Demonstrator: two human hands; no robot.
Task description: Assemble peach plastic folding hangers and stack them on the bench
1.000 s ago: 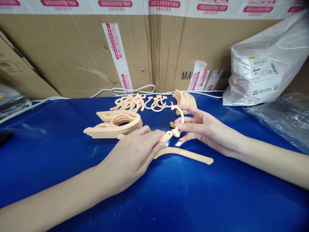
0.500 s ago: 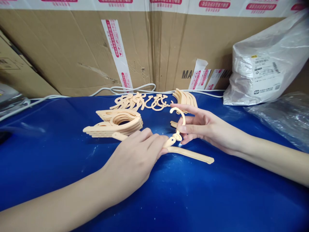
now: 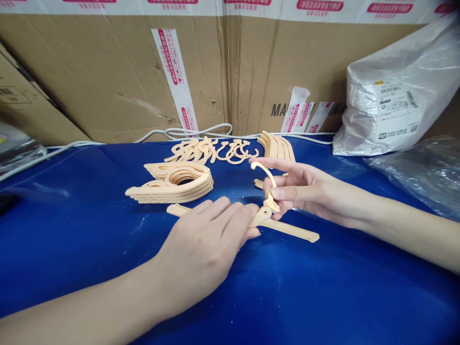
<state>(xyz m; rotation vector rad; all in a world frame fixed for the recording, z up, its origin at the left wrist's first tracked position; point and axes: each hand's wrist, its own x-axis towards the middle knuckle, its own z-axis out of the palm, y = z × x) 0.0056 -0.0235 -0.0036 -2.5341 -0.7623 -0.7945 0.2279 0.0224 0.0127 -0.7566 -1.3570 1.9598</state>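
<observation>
My left hand (image 3: 212, 239) is closed around cream plastic hanger arms (image 3: 293, 230); one long bar sticks out to the right and a rounded end shows at the left. Between thumb and fingers, my right hand (image 3: 309, 191) pinches a hanger hook (image 3: 270, 178), its curve upward. The hook's oval base meets the holed end of an arm at my left fingertips; whether they are joined I cannot tell. Behind my left hand lies a stack of folded hangers (image 3: 172, 194).
At the back lie a heap of loose hooks (image 3: 233, 152) and a row of hanger arms (image 3: 278, 146). A white cable (image 3: 194, 132) runs along cardboard boxes (image 3: 118, 72). A wrapped parcel (image 3: 381, 110) and clear plastic film (image 3: 424, 172) are at the right.
The hook's base has moved slightly right and turned, now against the holed arm end. My left hand has shifted a little to the right with the arms.
</observation>
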